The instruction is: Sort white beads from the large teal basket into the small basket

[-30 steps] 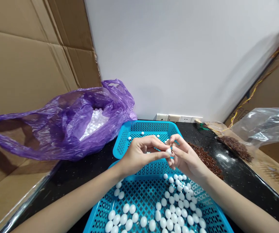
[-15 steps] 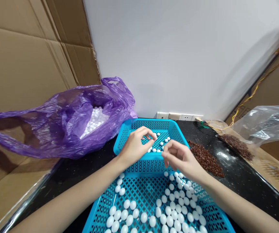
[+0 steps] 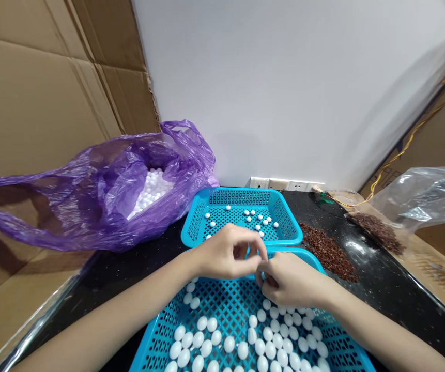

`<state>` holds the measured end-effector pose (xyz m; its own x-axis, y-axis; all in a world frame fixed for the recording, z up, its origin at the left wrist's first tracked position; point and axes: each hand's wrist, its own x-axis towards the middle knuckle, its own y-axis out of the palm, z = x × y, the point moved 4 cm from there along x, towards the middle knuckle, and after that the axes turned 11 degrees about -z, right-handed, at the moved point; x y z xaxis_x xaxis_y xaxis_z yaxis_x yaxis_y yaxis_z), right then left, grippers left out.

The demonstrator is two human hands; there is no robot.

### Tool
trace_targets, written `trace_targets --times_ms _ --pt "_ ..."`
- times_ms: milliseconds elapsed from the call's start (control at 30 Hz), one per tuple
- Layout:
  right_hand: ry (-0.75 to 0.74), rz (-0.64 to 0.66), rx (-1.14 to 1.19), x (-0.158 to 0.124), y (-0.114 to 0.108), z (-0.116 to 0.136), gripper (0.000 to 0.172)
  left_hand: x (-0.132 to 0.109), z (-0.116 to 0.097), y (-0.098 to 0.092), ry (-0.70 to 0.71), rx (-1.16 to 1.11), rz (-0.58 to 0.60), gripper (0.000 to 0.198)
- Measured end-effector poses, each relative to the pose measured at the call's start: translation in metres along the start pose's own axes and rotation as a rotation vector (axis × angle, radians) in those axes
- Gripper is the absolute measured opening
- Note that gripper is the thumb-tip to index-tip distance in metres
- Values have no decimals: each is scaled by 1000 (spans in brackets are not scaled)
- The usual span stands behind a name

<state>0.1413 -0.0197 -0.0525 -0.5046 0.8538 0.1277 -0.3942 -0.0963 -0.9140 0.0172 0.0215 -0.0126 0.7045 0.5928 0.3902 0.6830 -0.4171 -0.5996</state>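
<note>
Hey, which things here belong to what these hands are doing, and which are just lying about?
Seemingly in the job: left hand, right hand, near blue basket, far blue basket, white balls; perhaps brown pile, purple bag.

Seemingly just lying about: clear plastic, yellow wire, cardboard.

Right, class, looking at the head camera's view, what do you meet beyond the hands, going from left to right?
Purple plastic bag → far blue basket → loose reddish-brown heap on the black counter → clear plastic bag.
</note>
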Motion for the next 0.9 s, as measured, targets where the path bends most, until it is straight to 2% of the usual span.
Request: trace_targets --times_ms 67,133,200,300,467,633,900 --pt "-15 5 -48 -2 1 1 14 -8 -4 12 -45 -76 265 13" --pt "-9 -1 -85 -3 1 1 14 -16 -2 20 -109 -60 435 12" --pt "4 -12 -133 -4 0 1 15 -20 4 24 -140 -31 551 17" --pt "5 -20 -186 -4 0 1 17 -22 7 27 -100 -34 679 30" --pt "-1 15 -207 -5 0 4 11 -22 3 28 -17 -8 755 29" --pt "-7 31 -182 -7 -1 5 12 -23 5 29 -36 -42 776 26" --pt "23 69 -171 -7 0 3 14 -22 9 30 -98 -25 751 7"
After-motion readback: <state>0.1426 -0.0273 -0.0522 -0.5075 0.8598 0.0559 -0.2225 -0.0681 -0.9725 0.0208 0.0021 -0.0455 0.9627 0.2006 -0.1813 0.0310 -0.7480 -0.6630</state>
